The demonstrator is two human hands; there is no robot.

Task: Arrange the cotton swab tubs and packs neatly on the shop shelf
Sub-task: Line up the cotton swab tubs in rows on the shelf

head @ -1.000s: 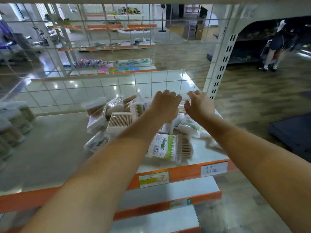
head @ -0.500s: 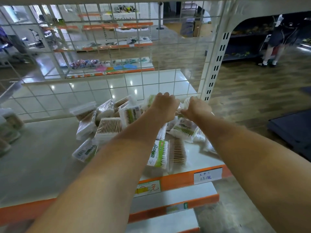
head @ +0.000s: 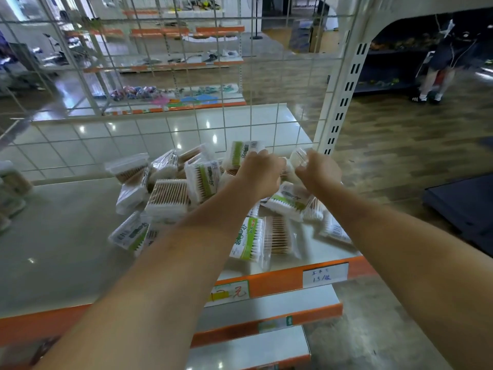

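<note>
Left hand (head: pixel 260 173) grips green pack (head: pixel 244 153), right hand (head: pixel 317 169) pinches clear pack (head: pixel 300 156), far end of shelf (head: pixel 53 236). We judge packs light, slippery, crushable; hold short edges.

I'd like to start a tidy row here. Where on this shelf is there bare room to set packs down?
The widest bare patch of the shelf lies left of the heap of cotton swab packs, reaching to the tubs at the far left edge. The right end is crowded: packs lie jumbled up to the wire grid, where the left hand and right hand each grip one.
</note>
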